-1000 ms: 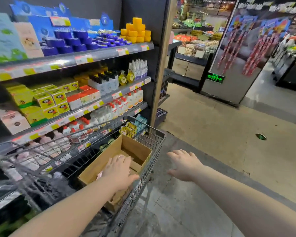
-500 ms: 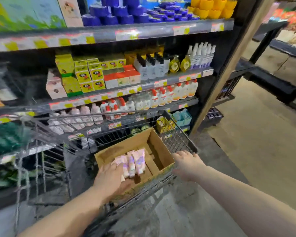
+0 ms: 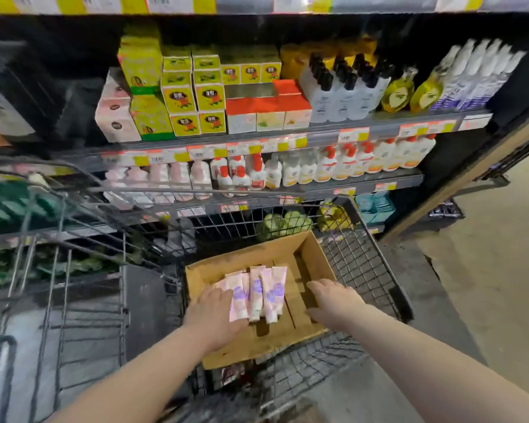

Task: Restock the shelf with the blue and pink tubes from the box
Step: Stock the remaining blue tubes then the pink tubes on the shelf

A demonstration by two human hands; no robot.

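a single head-worn wide-angle view looks forward and steeply down from standing height. it faces a store shelf unit [image 3: 287, 138] whose rows bend with the lens, close ahead across the upper frame. directly below sits a wire shopping cart [image 3: 364, 264] holding a cardboard box [image 3: 315, 254], near enough that both forearms stretch in from the bottom edge. the aisle floor [image 3: 486, 285] fills the right side.

Left hand [image 3: 212, 319] covering the 9 o'clock end of the pink tubes [image 3: 258, 293]; tube count under it undeterminable. Print on tubes too small to read. Right hand [image 3: 333, 300] palm-down over box [image 3: 315, 251] floor, hiding what lies beneath. Price tags [image 3: 196, 152] blurred, illegible. Top shelf [image 3: 257, 4] cut off at 12 o'clock. Cart [image 3: 364, 257] smeared toward 9 o'clock.
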